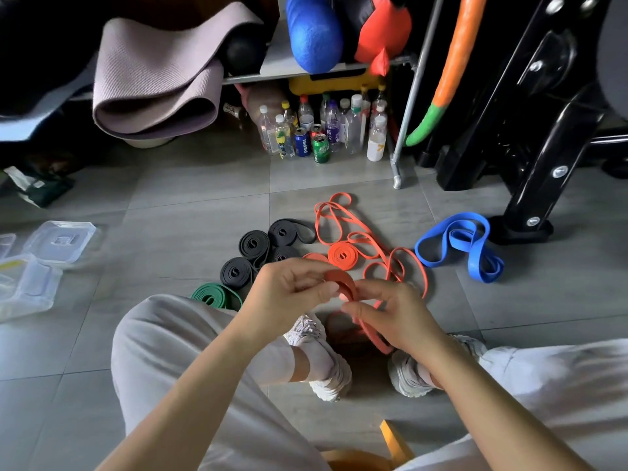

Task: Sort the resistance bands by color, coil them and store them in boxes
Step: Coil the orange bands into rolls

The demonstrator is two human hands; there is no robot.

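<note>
Orange band [341, 284]: half-coiled, tail trailing toward 5 o'clock.
Left hand [289, 287]: grip pinching the coil.
Right hand [394, 314]: grip closed on the tail.
Black coils [253, 246]: floor, 11 o'clock.
Blue band [458, 246]: loose, 2 o'clock.

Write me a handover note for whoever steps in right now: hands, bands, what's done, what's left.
Left hand and right hand both grip an orange band, partly coiled; its tail hangs down between the shoes.
Done: four black coils and one orange coil on the floor; a green coil lies by the left knee.
Left: finish this coil, coil the loose orange bands and the blue band.
Boxes sit at far left; no band shows in them, so boxing remains.
</note>
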